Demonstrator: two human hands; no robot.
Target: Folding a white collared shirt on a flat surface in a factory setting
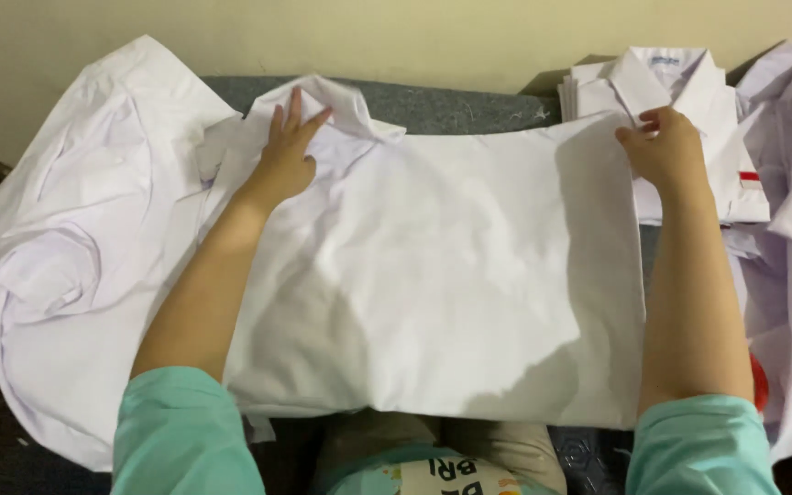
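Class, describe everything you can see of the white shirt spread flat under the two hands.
The white shirt is plain thin cloth, lying flat and smooth, back up, on a grey surface. Its collar end is bunched at the left. The left hand presses flat on that collar end; the right hand pinches the far right corner. Its near edge hangs over the person's lap.
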